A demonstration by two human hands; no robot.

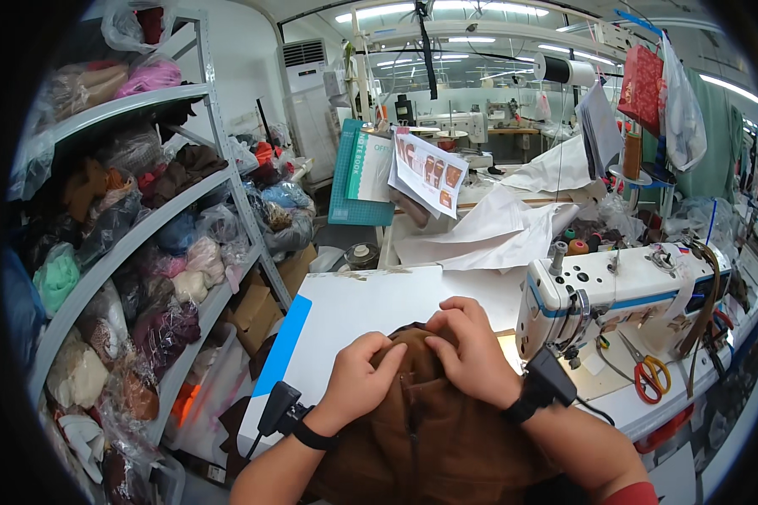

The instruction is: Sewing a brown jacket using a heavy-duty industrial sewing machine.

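A brown fabric garment (455, 446) with a dark seam or zipper line down its middle lies bunched at the table's near edge, toward my body. My left hand (358, 379) pinches its top edge between thumb and fingers on the left of that line. On the other side, my right hand (473, 358) grips the same edge, its fingers curled over the cloth. Both thumbs lie on the near face, close together. Under the far side of the cloth is the white tabletop (354, 307). A black strapped device sits on each wrist.
Right of my hands stands a white and blue sewing machine (598, 290), with scissors (646, 372) on its bed. Metal shelves (135, 223) full of bagged cloth rise at the left. White paper sheets (488, 231) and a green cutting mat (349, 181) are beyond the table.
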